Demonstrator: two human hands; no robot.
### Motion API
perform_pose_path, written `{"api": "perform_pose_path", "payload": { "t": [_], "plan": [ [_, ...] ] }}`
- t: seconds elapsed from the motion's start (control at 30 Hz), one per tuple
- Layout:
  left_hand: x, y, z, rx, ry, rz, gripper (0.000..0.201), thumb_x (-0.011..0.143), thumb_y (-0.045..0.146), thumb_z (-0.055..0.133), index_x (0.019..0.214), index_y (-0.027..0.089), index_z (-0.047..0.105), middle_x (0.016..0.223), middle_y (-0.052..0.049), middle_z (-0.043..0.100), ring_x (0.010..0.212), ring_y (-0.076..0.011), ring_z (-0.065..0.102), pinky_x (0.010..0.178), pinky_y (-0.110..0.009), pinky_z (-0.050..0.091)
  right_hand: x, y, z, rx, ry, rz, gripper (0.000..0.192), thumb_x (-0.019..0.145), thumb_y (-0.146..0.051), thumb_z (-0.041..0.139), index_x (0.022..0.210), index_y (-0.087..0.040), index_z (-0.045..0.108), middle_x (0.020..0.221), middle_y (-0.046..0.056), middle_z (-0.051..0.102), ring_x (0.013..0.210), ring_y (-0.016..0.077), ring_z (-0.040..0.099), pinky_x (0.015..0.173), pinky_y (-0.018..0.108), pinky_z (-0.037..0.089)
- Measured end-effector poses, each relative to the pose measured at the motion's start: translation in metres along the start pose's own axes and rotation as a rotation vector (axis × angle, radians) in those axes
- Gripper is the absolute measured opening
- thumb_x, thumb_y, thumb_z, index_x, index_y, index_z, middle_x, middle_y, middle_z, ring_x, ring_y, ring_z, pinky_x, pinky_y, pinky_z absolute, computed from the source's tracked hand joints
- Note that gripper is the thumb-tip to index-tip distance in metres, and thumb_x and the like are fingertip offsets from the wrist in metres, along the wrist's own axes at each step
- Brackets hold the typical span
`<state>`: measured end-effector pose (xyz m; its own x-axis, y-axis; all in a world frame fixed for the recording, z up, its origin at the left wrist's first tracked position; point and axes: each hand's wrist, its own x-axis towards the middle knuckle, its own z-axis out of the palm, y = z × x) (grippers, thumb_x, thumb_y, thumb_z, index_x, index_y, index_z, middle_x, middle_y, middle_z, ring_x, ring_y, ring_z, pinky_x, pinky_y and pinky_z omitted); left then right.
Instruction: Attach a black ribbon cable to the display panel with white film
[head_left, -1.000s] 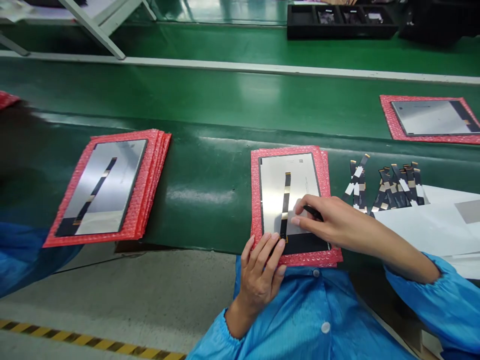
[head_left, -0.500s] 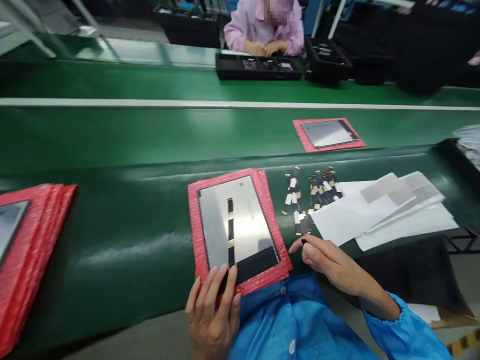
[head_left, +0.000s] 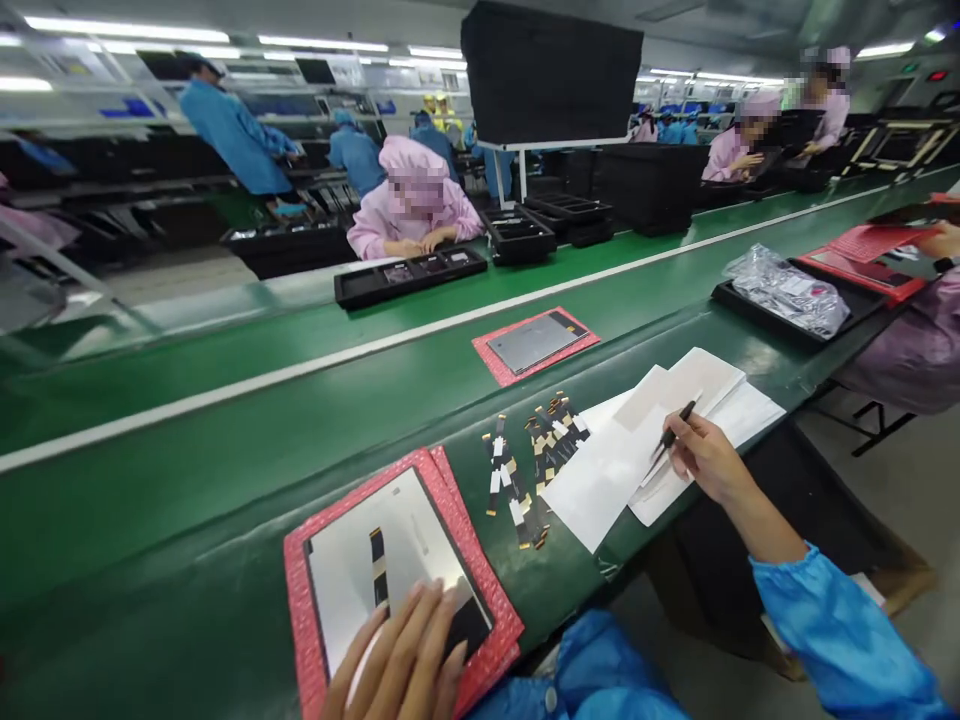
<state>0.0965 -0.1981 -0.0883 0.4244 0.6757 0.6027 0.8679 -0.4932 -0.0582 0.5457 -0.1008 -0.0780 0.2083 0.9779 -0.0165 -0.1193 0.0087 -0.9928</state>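
Now your left hand (head_left: 401, 655) lies flat, fingers spread, on the near end of the grey panel (head_left: 390, 575), covering its dark lower edge; it grips nothing. That panel sits on a stack of red bubble-wrap sheets (head_left: 300, 600) at the near edge of the green desk (head_left: 187, 500), with a black-and-gold ribbon strip (head_left: 378, 565) running down its middle.

Your right hand (head_left: 701, 460) is well off to the right, over the white paper sheets (head_left: 600, 480). Fingers curled around black tweezers (head_left: 671, 437), tips angled down toward the paper; whether they touch it you cannot tell.

Between panel and paper: a loose cluster of ribbon strips (head_left: 529, 465), fanned out on the desk.

Farther up the desk: another panel on a red sheet (head_left: 535, 343). Right of it, a black tray with a crinkled plastic bag (head_left: 787, 285). Across the desk, a person in pink (head_left: 412, 205) bent over a black tray (head_left: 409, 275).
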Motion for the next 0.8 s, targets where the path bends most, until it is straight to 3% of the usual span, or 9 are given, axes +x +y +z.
{"api": "perform_pose_path", "payload": {
  "t": [0.1,0.23,0.33,0.4,0.57,0.8],
  "plan": [
    [0.061,0.027,0.019,-0.073,-0.084,0.194,0.063,0.088,0.044,0.053,0.147,0.047,0.032,0.131,0.008,0.067,0.134,-0.0245,0.057,0.095,-0.045,0.067,0.033,-0.006,-0.024,0.010,0.070,-0.072,0.024,0.075,-0.046,0.076,0.078,-0.026,0.063,0.060,0.000,0.064,0.037,0.0138,0.056,0.032,0.023,0.028],
    [0.139,0.083,0.061,-0.208,-0.268,0.407,0.047,0.100,0.041,0.042,0.146,0.038,0.039,0.141,0.000,0.060,0.129,-0.0208,0.062,0.101,-0.039,0.064,0.067,-0.016,-0.037,-0.031,0.061,-0.143,0.016,0.082,-0.039,0.071,0.074,-0.025,0.067,0.053,0.000,0.064,0.042,0.0158,0.060,0.035,0.024,0.029],
    [0.174,0.120,0.095,-0.286,-0.330,0.504,0.045,0.103,0.042,0.037,0.145,0.029,0.042,0.148,-0.003,0.054,0.134,-0.0219,0.058,0.106,-0.041,0.060,0.082,-0.021,-0.038,-0.057,-0.027,-0.114,0.017,0.081,-0.040,0.069,0.076,-0.024,0.069,0.055,0.002,0.067,0.047,0.0175,0.063,0.037,0.024,0.031],
    [0.185,0.132,0.111,-0.287,-0.329,0.539,0.046,0.103,0.044,0.036,0.144,0.024,0.044,0.149,-0.005,0.053,0.134,-0.0242,0.058,0.106,-0.045,0.059,0.087,-0.022,-0.039,-0.066,-0.065,-0.096,0.015,0.079,-0.039,0.071,0.076,-0.024,0.070,0.062,0.003,0.071,0.053,0.0190,0.065,0.038,0.024,0.033],
    [0.188,0.121,0.120,-0.298,-0.338,0.594,0.042,0.104,0.044,0.034,0.141,0.028,0.047,0.146,-0.001,0.056,0.133,-0.0212,0.058,0.110,-0.046,0.055,0.086,-0.015,-0.048,-0.108,-0.112,-0.102,0.013,0.073,-0.031,0.076,0.083,-0.025,0.070,0.068,0.002,0.073,0.060,0.0209,0.068,0.038,0.023,0.036],
    [0.187,0.103,0.114,-0.355,-0.364,0.605,0.037,0.104,0.040,0.039,0.139,0.032,0.048,0.144,0.003,0.058,0.133,-0.0175,0.058,0.110,-0.043,0.055,0.076,-0.005,-0.051,-0.190,-0.224,-0.186,0.006,0.082,-0.025,0.068,0.076,-0.024,0.065,0.056,-0.005,0.066,0.044,0.0131,0.063,0.032,0.017,0.032]
  ]
}}
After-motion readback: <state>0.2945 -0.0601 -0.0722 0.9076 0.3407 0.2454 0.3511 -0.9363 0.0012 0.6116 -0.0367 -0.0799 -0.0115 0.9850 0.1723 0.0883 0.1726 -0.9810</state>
